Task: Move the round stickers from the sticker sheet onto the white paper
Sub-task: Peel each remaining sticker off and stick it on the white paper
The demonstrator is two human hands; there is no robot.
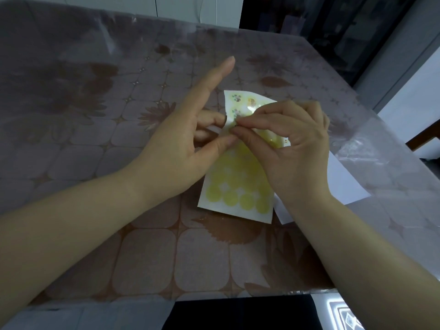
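A sticker sheet with rows of round yellow stickers lies in the middle of the table, its far half lifted and bent. My left hand pinches the sheet's left edge between thumb and curled fingers, with the index finger pointing straight out. My right hand pinches at a sticker on that same edge with thumb and fingertip. The sticker itself is hidden by the fingers. The white paper lies flat to the right, partly under my right wrist.
The table wears a floral cloth under clear plastic film. Its right edge and near edge are close by. A clear plastic wrapper lies at the right edge.
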